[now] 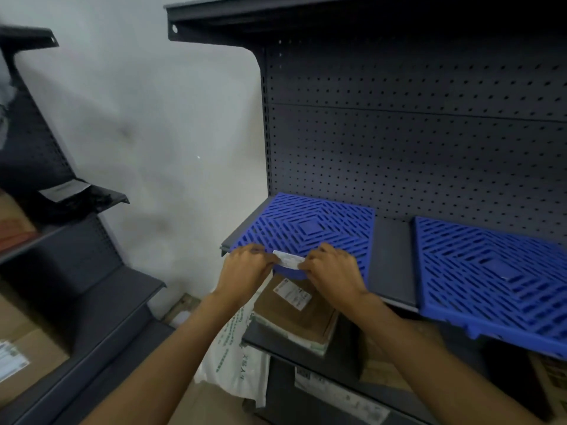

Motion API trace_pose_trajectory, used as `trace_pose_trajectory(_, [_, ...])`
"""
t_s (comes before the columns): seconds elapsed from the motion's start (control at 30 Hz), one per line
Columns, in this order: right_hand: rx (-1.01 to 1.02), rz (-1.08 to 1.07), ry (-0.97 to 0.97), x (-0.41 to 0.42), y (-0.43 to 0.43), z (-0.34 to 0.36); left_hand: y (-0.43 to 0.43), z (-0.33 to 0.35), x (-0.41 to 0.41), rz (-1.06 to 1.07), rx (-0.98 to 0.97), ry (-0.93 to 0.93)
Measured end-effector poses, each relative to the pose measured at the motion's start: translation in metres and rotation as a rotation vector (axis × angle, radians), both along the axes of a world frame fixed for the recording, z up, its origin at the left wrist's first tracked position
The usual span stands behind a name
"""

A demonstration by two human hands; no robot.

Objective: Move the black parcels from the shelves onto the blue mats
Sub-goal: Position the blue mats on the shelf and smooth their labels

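Observation:
Two blue grid mats lie on the dark shelf in front of me: the left mat and the right mat. At the front edge of the left mat, my left hand and my right hand both pinch a small white label. The label sits over a blue rounded edge just below it; I cannot tell what that edge belongs to. A black parcel with a white label lies on the left-hand shelving unit, far from both hands.
Below the hands, a brown cardboard parcel rests on a lower shelf, next to a white printed bag. Cardboard boxes fill the left unit's lower shelves. A perforated back panel rises behind the mats.

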State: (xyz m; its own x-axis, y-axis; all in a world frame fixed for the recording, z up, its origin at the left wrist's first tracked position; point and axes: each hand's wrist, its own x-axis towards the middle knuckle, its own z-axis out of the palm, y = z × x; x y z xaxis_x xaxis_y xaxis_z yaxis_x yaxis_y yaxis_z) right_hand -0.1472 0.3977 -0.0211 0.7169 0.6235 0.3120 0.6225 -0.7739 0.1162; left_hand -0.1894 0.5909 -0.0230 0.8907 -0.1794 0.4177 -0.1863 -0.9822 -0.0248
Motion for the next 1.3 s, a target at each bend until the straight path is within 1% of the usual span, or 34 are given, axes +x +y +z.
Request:
trace_pose_trajectory(0.1, [-0.023, -0.003, -0.006, -0.003, 0.0, -0.002, 0.002, -0.004, -0.004, -0.038, -0.005, -0.012])
trace_pose_trajectory(0.2, [-0.024, -0.021, 0.018, -0.005, 0.001, 0.0, 0.003, -0.003, -0.003, -0.056, -0.03, 0.019])
trace_pose_trajectory(0.33, [-0.057, -0.049, -0.001, -0.004, -0.002, 0.007, -0.002, 0.011, 0.013, -0.088, 0.037, 0.083])
trace_pose_trajectory(0.5, [-0.057, -0.124, -0.022, 0.004, -0.049, 0.021, -0.046, 0.025, 0.037, -0.131, 0.027, 0.082])
trace_pose_trajectory(0.67, [-0.075, -0.309, 0.033, 0.0, -0.131, 0.023, -0.131, 0.023, 0.059, -0.205, 0.091, 0.105])
trace_pose_trajectory(0.8, [-0.06, -0.444, 0.003, 0.004, -0.22, 0.03, -0.2, 0.034, 0.081, -0.307, 0.109, 0.078])
trace_pose_trajectory(0.9, [-0.029, -0.496, 0.013, 0.006, -0.288, 0.034, -0.257, 0.039, 0.095, -0.395, 0.064, 0.09])
trace_pose_trajectory(1.0, [0.003, -0.56, 0.036, 0.011, -0.357, 0.034, -0.323, 0.035, 0.111, -0.431, 0.043, 0.104])
trace_pose_trajectory(1.2, [0.021, -0.647, 0.071, 0.037, -0.485, 0.034, -0.468, 0.031, 0.143, -0.466, 0.053, 0.1])
trace_pose_trajectory(1.3, [-0.002, -0.669, 0.075, 0.051, -0.535, 0.027, -0.525, 0.027, 0.157, -0.438, 0.027, 0.134])
